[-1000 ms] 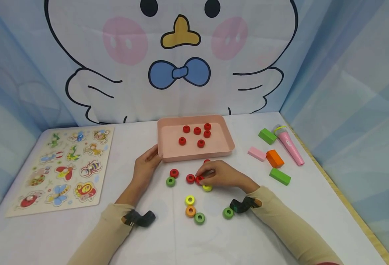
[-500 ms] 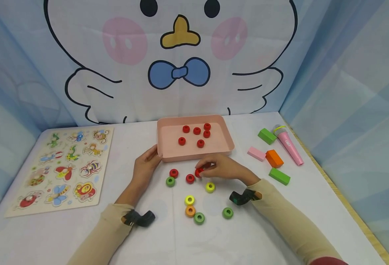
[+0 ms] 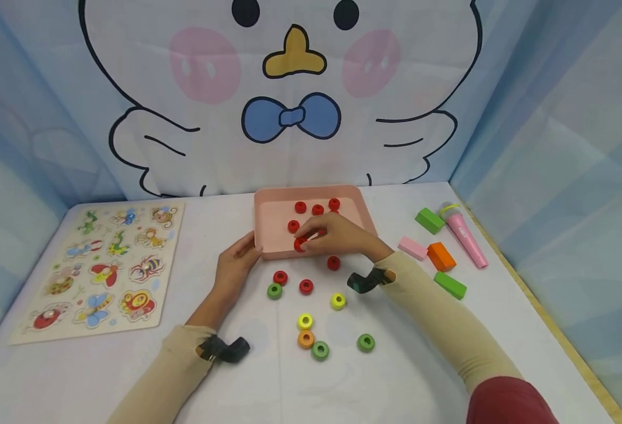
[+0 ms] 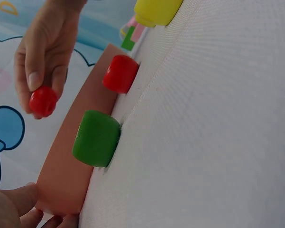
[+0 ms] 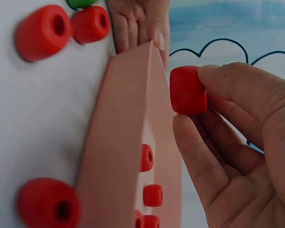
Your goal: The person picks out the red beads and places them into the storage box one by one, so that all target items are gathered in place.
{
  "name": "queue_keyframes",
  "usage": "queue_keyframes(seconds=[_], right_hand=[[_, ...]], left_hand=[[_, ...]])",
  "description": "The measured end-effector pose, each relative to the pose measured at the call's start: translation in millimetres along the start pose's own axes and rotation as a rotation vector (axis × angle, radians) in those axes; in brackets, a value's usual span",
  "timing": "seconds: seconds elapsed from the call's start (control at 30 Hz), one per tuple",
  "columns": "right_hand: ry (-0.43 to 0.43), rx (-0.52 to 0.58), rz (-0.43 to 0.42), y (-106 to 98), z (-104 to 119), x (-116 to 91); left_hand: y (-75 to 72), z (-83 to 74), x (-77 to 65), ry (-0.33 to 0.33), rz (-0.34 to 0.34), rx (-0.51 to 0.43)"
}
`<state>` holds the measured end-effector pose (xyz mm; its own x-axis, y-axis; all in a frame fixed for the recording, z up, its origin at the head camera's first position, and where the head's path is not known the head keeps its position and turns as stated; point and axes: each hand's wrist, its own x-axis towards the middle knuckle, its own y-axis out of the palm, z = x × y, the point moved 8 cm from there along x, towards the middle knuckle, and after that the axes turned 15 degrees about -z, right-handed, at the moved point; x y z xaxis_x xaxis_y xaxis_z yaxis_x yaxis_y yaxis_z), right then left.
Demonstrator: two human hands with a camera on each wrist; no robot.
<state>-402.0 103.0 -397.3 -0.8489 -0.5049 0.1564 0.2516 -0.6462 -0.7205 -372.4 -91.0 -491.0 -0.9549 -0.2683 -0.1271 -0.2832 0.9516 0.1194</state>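
A red bead (image 3: pixel 299 244) is pinched between the thumb and fingers of my right hand (image 3: pixel 338 234), above the front part of the pink tray (image 3: pixel 271 213). The right wrist view shows that bead (image 5: pixel 187 90) higher than the tray wall (image 5: pixel 118 128). My left hand (image 3: pixel 235 263) grips the tray's front left corner, its thumb at the rim. Several red beads (image 3: pixel 293 226) lie inside the tray, some partly covered by my right hand. In front of it, on the white tabletop, are red beads (image 3: pixel 306 287), green beads (image 3: pixel 320 351), yellow beads (image 3: pixel 338 301) and an orange bead (image 3: pixel 306 339).
At the left lies an insect puzzle board (image 3: pixel 99 265). On the right are green blocks (image 3: pixel 450 285), an orange block (image 3: pixel 441 257), a pink block (image 3: pixel 412 248) and a pink toy microphone (image 3: pixel 466 235). A cartoon-printed curtain (image 3: pixel 289 159) hangs behind the table.
My right hand has lifted a red bead off the tabletop and carried it forward and left over the tray. A red bead near the tray's front is uncovered. My left hand stays at the corner.
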Motion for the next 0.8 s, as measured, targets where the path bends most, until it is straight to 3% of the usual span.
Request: queue_keyframes(seconds=[0.13,0.27,0.33,0.53,0.8], right_hand=[[-0.003,-0.014,0.009,2.6,5.7,26.3],[0.057,-0.009,0.029,5.8,5.6,49.0],[0.104,-0.02,0.033,7.1,2.7,59.3],[0.122,0.013,0.043,14.5,-8.1,89.2],[0.216,0.051,0.015,25.5,-29.0,116.6]], left_hand=[[-0.9,1.4,1.1,-0.007,-0.003,0.012],[1.3,2.3,2.2,0.006,0.0,0.05],[2.4,2.7,2.6,0.013,-0.001,0.065],[1.8,2.3,2.7,0.022,-0.007,0.075],[-4.6,1.9,2.5,0.027,-0.024,0.049]])
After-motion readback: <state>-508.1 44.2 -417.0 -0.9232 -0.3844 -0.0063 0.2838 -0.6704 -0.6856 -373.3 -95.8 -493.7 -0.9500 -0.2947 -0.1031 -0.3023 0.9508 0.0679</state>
